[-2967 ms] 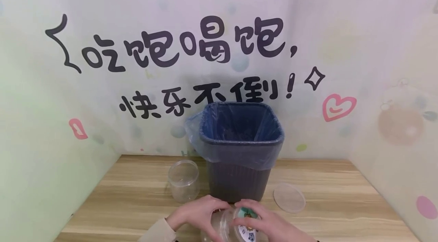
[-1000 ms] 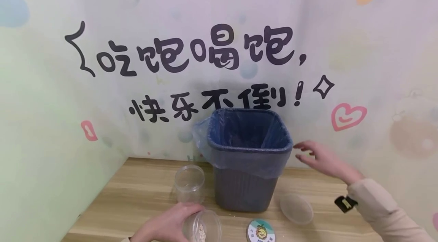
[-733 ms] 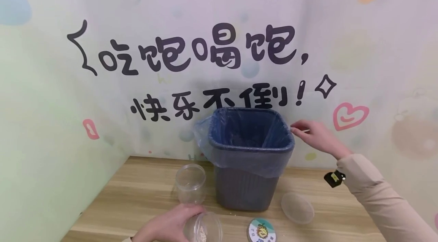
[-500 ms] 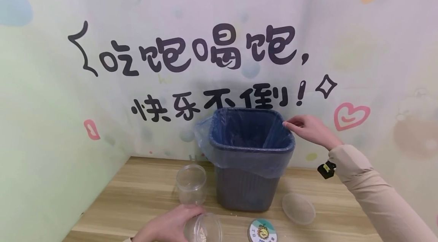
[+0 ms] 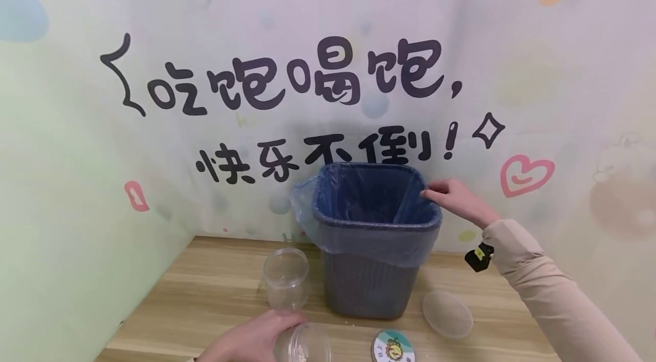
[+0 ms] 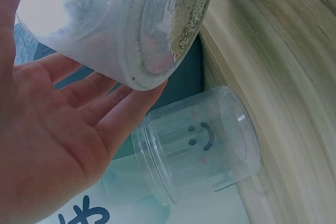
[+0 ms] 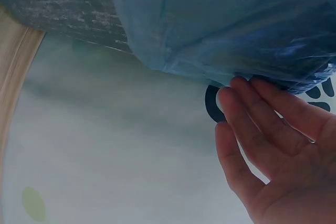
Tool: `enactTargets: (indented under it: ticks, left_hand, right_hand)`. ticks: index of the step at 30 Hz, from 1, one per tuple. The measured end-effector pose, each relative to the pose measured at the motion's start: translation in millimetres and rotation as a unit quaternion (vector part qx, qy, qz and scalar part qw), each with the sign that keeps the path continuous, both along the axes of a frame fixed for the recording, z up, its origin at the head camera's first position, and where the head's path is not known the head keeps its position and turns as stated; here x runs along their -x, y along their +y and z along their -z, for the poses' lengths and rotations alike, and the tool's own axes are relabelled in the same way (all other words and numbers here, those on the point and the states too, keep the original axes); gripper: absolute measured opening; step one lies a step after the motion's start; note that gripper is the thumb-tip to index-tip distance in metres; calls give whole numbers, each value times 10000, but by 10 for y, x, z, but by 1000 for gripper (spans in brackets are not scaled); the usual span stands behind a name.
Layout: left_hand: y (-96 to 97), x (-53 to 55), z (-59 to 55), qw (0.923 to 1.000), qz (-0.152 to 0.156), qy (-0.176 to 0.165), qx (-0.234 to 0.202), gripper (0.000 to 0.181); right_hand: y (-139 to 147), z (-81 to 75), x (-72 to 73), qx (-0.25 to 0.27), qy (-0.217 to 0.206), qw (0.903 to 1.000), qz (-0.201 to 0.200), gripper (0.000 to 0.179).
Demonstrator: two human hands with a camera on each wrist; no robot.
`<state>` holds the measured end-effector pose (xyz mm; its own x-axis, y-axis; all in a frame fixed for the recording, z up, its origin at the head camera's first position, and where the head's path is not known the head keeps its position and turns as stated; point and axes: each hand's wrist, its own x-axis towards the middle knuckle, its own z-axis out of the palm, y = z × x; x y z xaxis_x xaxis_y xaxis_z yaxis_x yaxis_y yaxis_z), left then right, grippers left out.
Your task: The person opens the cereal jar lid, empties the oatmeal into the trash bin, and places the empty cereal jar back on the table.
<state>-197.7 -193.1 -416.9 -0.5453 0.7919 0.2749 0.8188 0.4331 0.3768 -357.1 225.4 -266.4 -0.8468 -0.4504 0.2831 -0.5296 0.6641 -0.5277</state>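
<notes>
My left hand (image 5: 251, 337) is at the lower edge of the head view, its fingers and thumb round a clear plastic jar (image 5: 310, 345). The jar has no lid on, and pale flaky crumbs lie at its bottom, clearer in the left wrist view. My right hand (image 5: 458, 198) is at the right rim of a dark blue bin (image 5: 369, 285), thumb over the rim. In the right wrist view its fingers (image 7: 273, 124) lie against the outside of the blue liner bag (image 7: 210, 24). A round lid with a sunflower sticker (image 5: 393, 346) lies right of the held jar.
A second clear jar (image 5: 286, 279), with a smiley face on its side, stands open left of the bin. A plain translucent lid (image 5: 447, 315) lies right of the bin on the wooden table (image 5: 195, 293). A printed wall (image 5: 256, 9) rises behind.
My right hand has left the jar and moved up and right to the bin's rim. The stickered lid has come off the jar and now lies on the table. My left hand still holds the jar.
</notes>
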Motion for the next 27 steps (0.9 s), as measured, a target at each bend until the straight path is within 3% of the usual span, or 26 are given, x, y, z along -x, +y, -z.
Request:
enactTargets:
  ticks: [8, 13, 15, 17, 22, 27]
  left_hand:
    - [-10, -8, 11, 9998, 144, 154, -43, 58]
    - [0, -15, -27, 9978, -138, -569, -323, 62]
    - [5, -5, -45, 9970, -203, -643, -382, 63]
    - [20, 11, -63, 9977, -205, -482, -430, 63]
    - [66, 51, -123, 9981, -283, 308, -443, 68]
    - [91, 72, -205, 9967, -423, 522, -466, 73]
  right_hand:
    - [-34, -24, 9, 2, -23, 10000, 19, 32]
    - [-61, -54, 27, -93, 69, 9999, -38, 29]
    - [-60, -67, 26, -157, 82, 9998, -71, 28]
    - [-55, -77, 19, -188, 47, 9998, -102, 28]
    - [-25, -67, 13, -229, -42, 9997, -117, 31]
    - [6, -35, 8, -181, -145, 9997, -80, 34]
